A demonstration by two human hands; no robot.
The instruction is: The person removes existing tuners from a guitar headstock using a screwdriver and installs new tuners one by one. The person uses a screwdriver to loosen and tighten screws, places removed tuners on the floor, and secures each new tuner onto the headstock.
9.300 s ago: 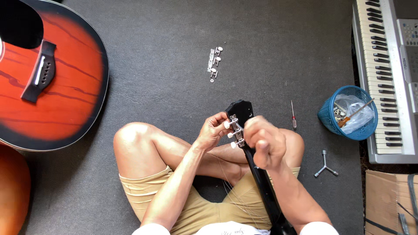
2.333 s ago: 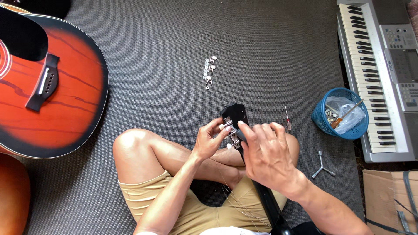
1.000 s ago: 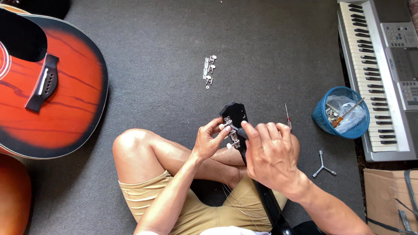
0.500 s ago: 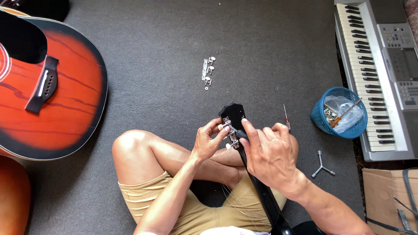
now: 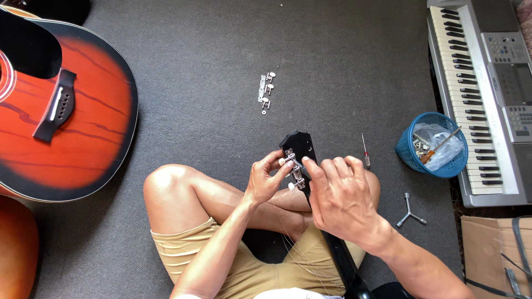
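L hand (image 5: 265,182) raised, fingers curled, thumb & index pinched together. R hand (image 5: 341,196) palm down, fingers bent fwd, close beside L. Both forearms angled inward over crossed legs.

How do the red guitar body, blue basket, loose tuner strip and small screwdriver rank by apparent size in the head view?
1. Red guitar body
2. Blue basket
3. Loose tuner strip and small screwdriver: look alike in length, too close to rank.

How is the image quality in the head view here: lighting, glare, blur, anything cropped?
Head view: even, soft daylight with faint shadows on the grey carpet; a mild sheen on the red guitar body; no motion blur on the left hand or right hand at the black headstock; the keyboard leans from wide-angle distortion; the cardboard box is cropped.
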